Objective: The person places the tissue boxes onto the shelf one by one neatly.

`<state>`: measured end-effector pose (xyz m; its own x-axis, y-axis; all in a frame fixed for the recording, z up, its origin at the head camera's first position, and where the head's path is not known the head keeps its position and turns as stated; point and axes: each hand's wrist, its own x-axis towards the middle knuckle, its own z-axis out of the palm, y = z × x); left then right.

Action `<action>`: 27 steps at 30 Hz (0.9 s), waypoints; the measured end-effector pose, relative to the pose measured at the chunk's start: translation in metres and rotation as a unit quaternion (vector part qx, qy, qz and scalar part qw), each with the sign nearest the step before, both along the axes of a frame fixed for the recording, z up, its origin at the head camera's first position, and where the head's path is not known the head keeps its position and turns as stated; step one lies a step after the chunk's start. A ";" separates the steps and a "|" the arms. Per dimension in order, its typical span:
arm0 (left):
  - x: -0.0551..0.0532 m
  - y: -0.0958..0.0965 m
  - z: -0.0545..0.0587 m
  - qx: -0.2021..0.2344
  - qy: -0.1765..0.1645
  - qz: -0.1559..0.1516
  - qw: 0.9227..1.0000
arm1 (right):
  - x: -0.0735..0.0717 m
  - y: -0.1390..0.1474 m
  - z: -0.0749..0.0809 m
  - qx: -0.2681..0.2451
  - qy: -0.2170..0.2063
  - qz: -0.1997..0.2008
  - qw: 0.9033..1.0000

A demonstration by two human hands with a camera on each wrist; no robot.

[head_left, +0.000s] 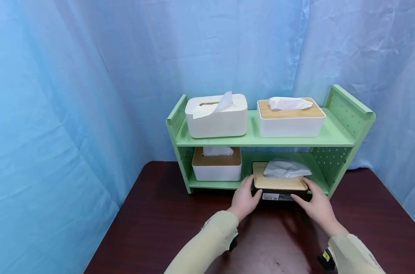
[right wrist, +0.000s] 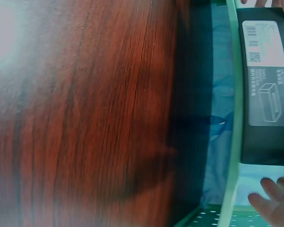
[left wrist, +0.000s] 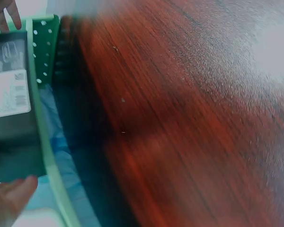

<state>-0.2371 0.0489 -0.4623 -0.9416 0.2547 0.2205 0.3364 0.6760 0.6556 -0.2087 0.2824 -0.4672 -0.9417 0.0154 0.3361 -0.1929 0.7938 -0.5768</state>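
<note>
A black tissue box (head_left: 282, 196) with a pale wooden lid and a tissue on top stands at the right of the lower shelf, a label on its front face. My left hand (head_left: 245, 196) is at its left end, fingers extended and thumb near the front corner. At the right end is my right hand (head_left: 315, 203), fingers and thumb spread. In the right wrist view a small gap shows between the right fingertips (right wrist: 261, 201) and the box (right wrist: 267, 142). The left thumb (left wrist: 26, 189) lies close by the box end in the left wrist view.
A green two-tier rack (head_left: 262, 141) stands on the dark red wooden table (head_left: 152, 224). Its upper shelf holds a white tissue box (head_left: 217, 125) and a wood-lidded white one (head_left: 291, 127). Another wood-lidded tissue box (head_left: 217, 173) sits lower left. Blue curtains (head_left: 125, 76) hang behind.
</note>
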 end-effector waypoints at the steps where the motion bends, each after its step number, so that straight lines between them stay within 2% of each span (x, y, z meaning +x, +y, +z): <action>1: 0.003 -0.002 0.002 -0.011 0.014 0.001 1.000 | 0.004 0.000 0.002 0.002 0.009 -0.001 1.000; 5: 0.015 -0.008 0.009 -0.063 0.082 -0.018 0.994 | 0.018 0.001 0.008 0.008 0.053 -0.002 0.999; 9: 0.027 -0.013 0.009 -0.145 0.134 -0.042 0.979 | 0.030 -0.001 0.007 0.035 0.100 0.015 0.994; 12: 0.036 -0.014 0.006 -0.212 0.149 -0.055 0.964 | 0.037 -0.003 0.002 0.072 0.111 0.025 0.991; 15: 0.043 -0.012 0.000 -0.274 0.151 -0.061 0.948 | 0.043 -0.006 -0.007 0.117 0.103 0.023 0.988; 19: 0.048 -0.008 -0.010 -0.333 0.148 -0.058 0.929 | 0.047 -0.010 -0.017 0.170 0.092 0.011 0.981; 23: 0.047 -0.006 -0.018 -0.350 0.151 -0.056 0.923 | 0.046 -0.012 -0.021 0.196 0.088 0.001 0.977; 27: 0.041 -0.004 -0.018 -0.343 0.157 -0.051 0.925 | 0.039 -0.012 -0.020 0.202 0.081 -0.005 0.976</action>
<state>-0.1963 0.0446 -0.4800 -0.8218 0.5202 0.2326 0.5225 0.8507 -0.0564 -0.1692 0.2700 -0.4872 -0.8758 -0.1406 0.4618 -0.2473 0.9522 -0.1791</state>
